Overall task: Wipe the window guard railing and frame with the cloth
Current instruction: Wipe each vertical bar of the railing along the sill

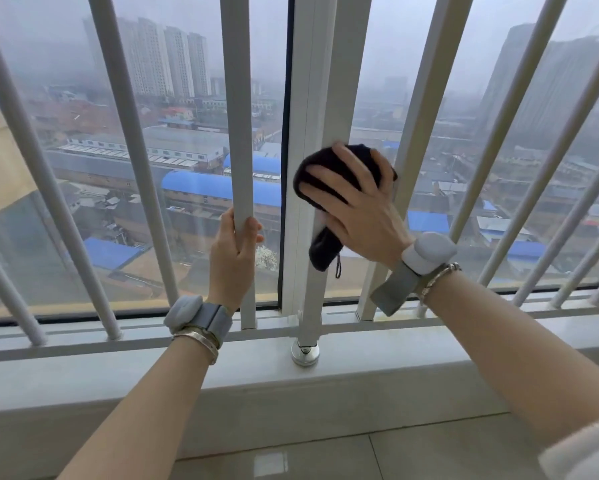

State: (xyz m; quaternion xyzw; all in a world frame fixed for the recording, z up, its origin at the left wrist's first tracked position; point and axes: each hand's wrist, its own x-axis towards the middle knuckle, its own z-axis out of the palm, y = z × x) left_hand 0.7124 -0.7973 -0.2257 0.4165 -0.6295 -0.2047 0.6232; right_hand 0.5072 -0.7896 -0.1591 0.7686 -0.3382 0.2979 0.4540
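Note:
A white window guard railing (128,109) of upright bars runs across the window. Its thick centre post (320,81) stands in front of the white window frame (293,237). My right hand (357,202) presses a dark cloth (329,181) flat against the centre post at mid height, fingers spread over it. One end of the cloth hangs down below the hand, with a small loop dangling. My left hand (234,251) is wrapped around the flat bar (237,98) just left of the centre post.
The post stands on a metal foot (305,353) on the pale sill (118,372). A bottom rail (83,344) joins the bars. A tiled floor (360,455) lies below the sill. Both wrists carry grey strapped devices and bracelets. Beyond the glass are city buildings.

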